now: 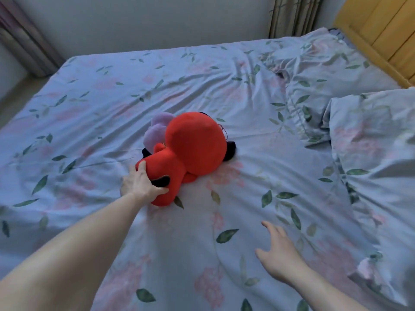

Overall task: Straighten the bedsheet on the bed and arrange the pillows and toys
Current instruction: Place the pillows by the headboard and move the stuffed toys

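Left hand (pixel 141 182) grips the lower body of a red plush toy (pixel 193 149) lying on the wrinkled floral bedsheet (pixel 202 86). Right hand (pixel 278 250) hovers nearer, fingers spread, holding nothing. Two pillows (pixel 325 86) lie beyond it.

The pale blue floral cotton-like bedsheet (pixel 202 86) looks matt, thin and creased. The red plush toy (pixel 190 149) is soft, fuzzy cloth. The yellow wooden headboard (pixel 381 30), upper right, looks smooth.
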`<action>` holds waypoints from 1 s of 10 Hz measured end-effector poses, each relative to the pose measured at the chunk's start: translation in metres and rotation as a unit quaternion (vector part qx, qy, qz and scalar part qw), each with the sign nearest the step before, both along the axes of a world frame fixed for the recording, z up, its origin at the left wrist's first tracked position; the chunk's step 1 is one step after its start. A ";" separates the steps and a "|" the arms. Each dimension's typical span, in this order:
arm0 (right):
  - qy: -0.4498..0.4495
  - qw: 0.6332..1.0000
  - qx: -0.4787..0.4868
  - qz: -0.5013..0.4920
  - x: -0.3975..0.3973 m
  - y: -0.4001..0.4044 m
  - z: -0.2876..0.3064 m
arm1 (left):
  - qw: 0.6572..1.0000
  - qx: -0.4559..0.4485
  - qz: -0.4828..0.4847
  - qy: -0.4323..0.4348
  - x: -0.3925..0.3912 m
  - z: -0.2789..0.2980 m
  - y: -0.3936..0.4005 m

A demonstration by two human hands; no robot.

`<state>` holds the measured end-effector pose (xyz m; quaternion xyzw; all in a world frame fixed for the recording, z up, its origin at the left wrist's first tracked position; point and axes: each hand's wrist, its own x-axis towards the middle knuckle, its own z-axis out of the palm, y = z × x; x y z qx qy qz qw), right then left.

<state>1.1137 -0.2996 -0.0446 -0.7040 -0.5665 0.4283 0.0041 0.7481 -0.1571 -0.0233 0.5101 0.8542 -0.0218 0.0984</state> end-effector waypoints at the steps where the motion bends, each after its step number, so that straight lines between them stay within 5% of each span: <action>1: -0.004 1.000 -0.007 -0.006 -0.021 -0.005 0.001 | 0.993 0.030 -0.103 0.054 -0.005 -0.014 -0.009; 2: 0.017 0.999 -0.005 -0.030 -0.033 -0.009 0.013 | 0.968 0.081 -0.238 0.014 -0.001 -0.010 -0.025; 3: 0.091 0.988 -0.003 -0.129 -0.040 0.000 0.035 | 0.891 0.198 -0.408 -0.023 0.029 0.025 -0.041; 4: 0.233 0.923 0.025 -0.305 -0.036 0.018 0.072 | 0.760 0.258 -0.594 -0.052 0.081 0.075 -0.067; 5: 0.283 0.878 0.015 -0.386 -0.017 0.022 0.107 | 0.696 0.190 -0.692 -0.028 0.119 0.077 -0.136; 6: 0.203 0.894 0.015 -0.399 -0.003 0.010 0.114 | 0.458 -0.042 -0.867 -0.191 0.136 0.047 -0.202; 7: 0.119 0.908 0.008 -0.402 0.013 -0.019 0.105 | 0.171 -0.032 -0.925 -0.339 0.145 0.024 -0.223; 8: 0.072 0.913 -0.014 -0.402 0.024 -0.039 0.084 | 0.680 -0.022 -0.714 -0.164 0.131 0.045 -0.222; 9: 0.062 0.904 -0.051 -0.420 0.028 -0.050 0.064 | 0.885 -0.054 -0.420 -0.191 0.093 0.038 -0.206; 10: 0.087 0.902 -0.071 -0.416 0.042 -0.067 0.062 | 0.902 -0.218 -0.242 -0.284 0.096 0.026 -0.206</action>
